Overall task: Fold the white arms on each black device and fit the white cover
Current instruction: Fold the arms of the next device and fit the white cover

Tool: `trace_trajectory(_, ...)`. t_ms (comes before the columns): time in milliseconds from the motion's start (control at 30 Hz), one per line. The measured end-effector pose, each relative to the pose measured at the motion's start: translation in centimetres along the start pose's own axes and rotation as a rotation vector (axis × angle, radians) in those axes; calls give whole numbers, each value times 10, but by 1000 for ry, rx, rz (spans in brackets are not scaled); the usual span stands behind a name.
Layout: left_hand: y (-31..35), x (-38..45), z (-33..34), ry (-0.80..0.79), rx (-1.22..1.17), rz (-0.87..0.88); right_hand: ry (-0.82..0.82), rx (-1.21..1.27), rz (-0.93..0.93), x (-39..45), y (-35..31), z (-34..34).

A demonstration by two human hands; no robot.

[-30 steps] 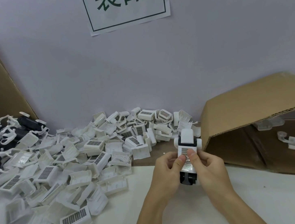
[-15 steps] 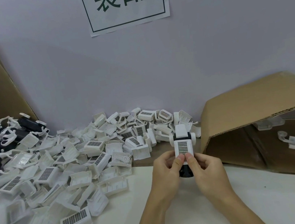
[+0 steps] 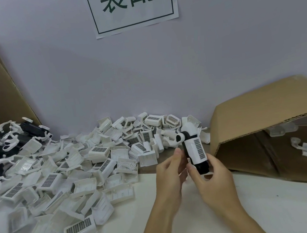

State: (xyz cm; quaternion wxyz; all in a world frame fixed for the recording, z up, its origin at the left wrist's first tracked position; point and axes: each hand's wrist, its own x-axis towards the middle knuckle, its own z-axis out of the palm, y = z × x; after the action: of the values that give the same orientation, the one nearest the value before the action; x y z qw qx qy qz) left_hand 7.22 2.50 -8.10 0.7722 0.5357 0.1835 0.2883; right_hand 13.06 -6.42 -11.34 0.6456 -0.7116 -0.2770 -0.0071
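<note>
Device (image 3: pixel 194 151) with cover (image 3: pixel 196 150) on is held upright above table (image 3: pixel 279 207) edge, right hand (image 3: pixel 211 179) pinching its lower end, left hand (image 3: pixel 171 173) loosely open, fingertips at its side; advisable: check cover seats flush before placing in box (image 3: pixel 266 112).

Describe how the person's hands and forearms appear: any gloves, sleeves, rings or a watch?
Both hands are bare: the left hand and right hand show no gloves or rings. Both forearms are uncovered to the frame edge, with no sleeves, watch or wristband visible.
</note>
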Motion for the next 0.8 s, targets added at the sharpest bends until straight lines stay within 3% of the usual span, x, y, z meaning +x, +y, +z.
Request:
trace_trajectory(67, 6, 2, -2, -17, 91, 60, 20, 75, 13, 2, 1, -1)
trace_trajectory(167, 15, 6, -9, 193, 231, 178, 59, 190, 182, 5, 3, -2)
trace_trajectory(300, 23, 8, -20, 314, 145, 126, 29, 619, 552, 13, -7, -7)
trace_trajectory(400, 25, 6, -21, 293, 110, 102, -63, 850, 673, 14, -15, -10)
trace_trajectory(667, 27, 3, -16, 184, 115, 68, -99, 890, 639, 13, -15, -12)
trace_trajectory(800, 29, 0, -16, 101, 252, 21, -40, 661, 477, 11, -10, -9)
